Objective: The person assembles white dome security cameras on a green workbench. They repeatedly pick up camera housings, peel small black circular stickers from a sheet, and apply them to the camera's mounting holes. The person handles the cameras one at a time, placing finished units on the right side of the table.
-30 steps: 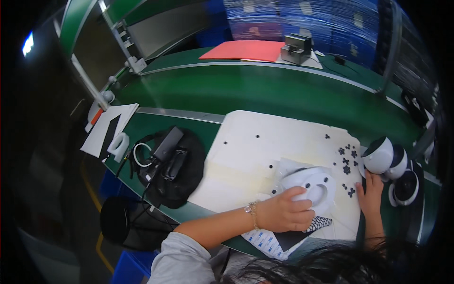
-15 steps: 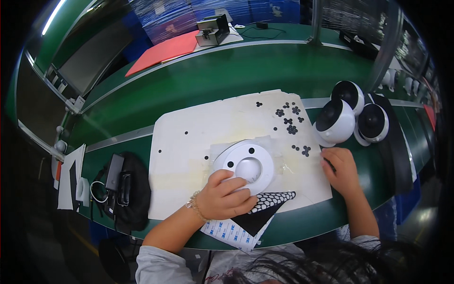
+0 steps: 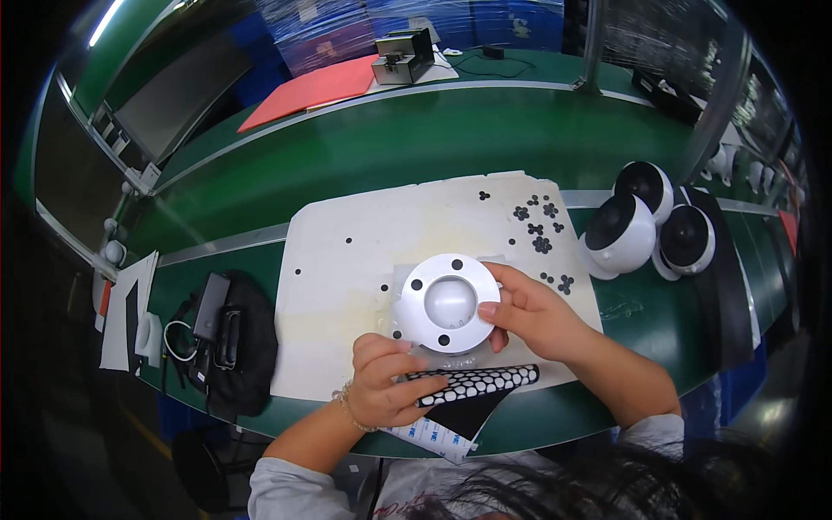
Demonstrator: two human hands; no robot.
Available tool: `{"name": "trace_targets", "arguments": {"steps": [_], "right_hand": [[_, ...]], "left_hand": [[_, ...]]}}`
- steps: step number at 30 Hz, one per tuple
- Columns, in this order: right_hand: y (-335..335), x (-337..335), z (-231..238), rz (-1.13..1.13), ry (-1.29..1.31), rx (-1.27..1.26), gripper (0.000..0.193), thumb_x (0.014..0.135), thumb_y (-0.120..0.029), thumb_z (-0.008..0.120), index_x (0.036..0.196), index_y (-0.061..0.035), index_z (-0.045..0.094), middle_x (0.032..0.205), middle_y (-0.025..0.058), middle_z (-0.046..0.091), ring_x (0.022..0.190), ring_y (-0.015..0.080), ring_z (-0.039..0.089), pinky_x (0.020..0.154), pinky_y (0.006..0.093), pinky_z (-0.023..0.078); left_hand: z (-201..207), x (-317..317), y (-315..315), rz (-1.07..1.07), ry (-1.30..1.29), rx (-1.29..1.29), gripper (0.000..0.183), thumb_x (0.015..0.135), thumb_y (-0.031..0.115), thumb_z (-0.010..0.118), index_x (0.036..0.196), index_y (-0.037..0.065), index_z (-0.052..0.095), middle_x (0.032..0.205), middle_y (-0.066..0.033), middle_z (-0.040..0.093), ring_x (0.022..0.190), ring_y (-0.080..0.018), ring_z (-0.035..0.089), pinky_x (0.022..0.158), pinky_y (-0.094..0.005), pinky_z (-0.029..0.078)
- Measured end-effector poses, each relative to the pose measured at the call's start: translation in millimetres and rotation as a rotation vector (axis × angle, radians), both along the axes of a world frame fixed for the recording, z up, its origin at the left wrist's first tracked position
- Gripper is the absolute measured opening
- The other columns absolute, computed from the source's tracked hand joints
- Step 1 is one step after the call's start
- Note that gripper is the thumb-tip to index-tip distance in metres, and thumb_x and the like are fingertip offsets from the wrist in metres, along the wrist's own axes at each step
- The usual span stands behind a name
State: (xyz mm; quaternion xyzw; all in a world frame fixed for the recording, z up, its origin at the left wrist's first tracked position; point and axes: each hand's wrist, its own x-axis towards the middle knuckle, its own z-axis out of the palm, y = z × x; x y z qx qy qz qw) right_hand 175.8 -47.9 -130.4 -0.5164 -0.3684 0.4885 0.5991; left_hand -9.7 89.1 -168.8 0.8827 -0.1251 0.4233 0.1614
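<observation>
My right hand (image 3: 537,316) grips the right side of a white plastic ring-shaped base (image 3: 416,316), thumb on its upper face and fingers around the edge. Three round black pads (image 3: 457,264) sit on the ring, which has a large round opening. Below and left of it, my left hand (image 3: 377,381) is closed around the left end of a curled black sheet with a white honeycomb pattern (image 3: 490,383). Another black dot (image 3: 397,334) shows by its fingertips; I cannot tell whether it is held. Under the sheet lies white backing paper with blue print (image 3: 429,439).
A cream board (image 3: 334,312) covers the middle of the green table, with several black pad clusters (image 3: 542,244) at its right. White ball-shaped devices with black fronts (image 3: 620,234) stand farther right. On the left lies a black bag (image 3: 247,347) with a cable.
My right hand has come from the board's right edge to grip the ring. My left hand has moved down off the ring. A third pad on the ring is now uncovered.
</observation>
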Motion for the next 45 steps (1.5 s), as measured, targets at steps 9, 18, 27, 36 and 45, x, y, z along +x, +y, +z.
{"name": "trace_targets", "arguments": {"steps": [9,18,27,36,45], "right_hand": [[-24,-8,17,-0.241,-1.114,0.438,0.056,0.067,-0.024,0.073,0.114,-0.0075,0.047,0.092,0.0055,0.057,0.083,0.0207,0.054,0.071,0.0313,0.041],[-16,-38,9,-0.185,-1.243,0.509,0.022,0.066,-0.011,0.07,0.086,-0.0095,0.061,0.095,-0.0011,0.059,0.093,0.0182,0.053,0.073,0.03,0.039],[-25,-39,2,-0.145,-1.38,0.625,0.017,0.066,-0.01,0.068,0.079,-0.0092,0.058,0.105,0.0028,0.058,0.105,0.0235,0.047,0.082,0.0341,0.036],[-17,-5,7,-0.255,-1.064,0.186,0.006,0.081,-0.01,0.055,0.086,-0.0069,0.055,0.129,0.0166,0.037,0.122,0.0379,0.028,0.1,0.0449,0.021],[-17,-4,7,-0.173,-1.014,0.167,0.006,0.081,-0.01,0.055,0.086,-0.0057,0.055,0.129,0.0159,0.038,0.121,0.0369,0.029,0.099,0.0438,0.023]], "left_hand": [[0,-13,0,-0.057,0.124,-0.608,0.02,0.06,0.001,0.071,0.076,0.002,0.059,0.085,-0.0083,0.049,0.073,-0.0192,0.051,0.062,-0.0284,0.043],[5,-13,-6,-0.085,0.132,-0.527,0.021,0.06,0.001,0.073,0.076,0.001,0.06,0.083,-0.008,0.048,0.071,-0.0181,0.052,0.059,-0.0265,0.044],[-1,-7,-10,-0.069,0.062,-0.565,0.02,0.06,0.001,0.072,0.074,0.002,0.059,0.095,-0.0132,0.053,0.072,-0.0192,0.057,0.056,-0.028,0.045],[2,-8,1,-0.125,0.302,-0.289,0.023,0.06,-0.002,0.068,0.078,0.001,0.053,0.125,-0.024,0.043,0.071,-0.0235,0.064,0.058,-0.0306,0.05],[-1,-10,2,-0.132,0.318,-0.288,0.025,0.058,-0.002,0.068,0.078,0.0,0.054,0.124,-0.0223,0.045,0.069,-0.0227,0.064,0.056,-0.0302,0.05]]}}
